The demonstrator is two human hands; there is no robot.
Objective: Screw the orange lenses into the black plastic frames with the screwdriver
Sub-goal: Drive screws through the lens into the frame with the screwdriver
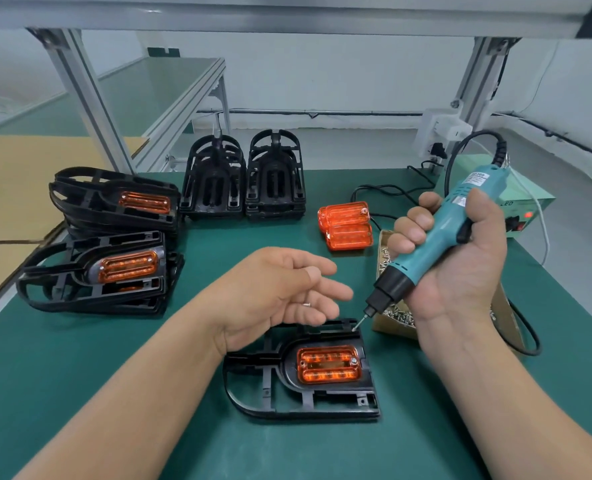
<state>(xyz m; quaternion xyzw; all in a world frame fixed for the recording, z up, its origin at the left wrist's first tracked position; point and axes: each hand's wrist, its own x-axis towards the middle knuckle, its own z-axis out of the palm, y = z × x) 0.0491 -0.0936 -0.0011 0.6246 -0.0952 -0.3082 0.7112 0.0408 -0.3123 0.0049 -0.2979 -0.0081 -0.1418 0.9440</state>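
A black plastic frame [253, 396] lies flat on the green mat near me, with an orange lens [328, 364] seated in it and one screw showing at the lens's upper right corner. My right hand [460, 258] grips the teal electric screwdriver [436, 237], tilted, its bit hovering over the frame's far right corner. My left hand [280, 289] hovers palm-up over the frame's far edge, fingers relaxed, with a small screw [306, 304] lying on them.
Frames with lenses fitted are stacked at the left [107, 268]. Bare black frames [242, 178] stand at the back. Loose orange lenses [346, 225] lie mid-right. A cardboard box of screws [396, 313] sits behind my right hand. The screwdriver's power supply [526, 213] is far right.
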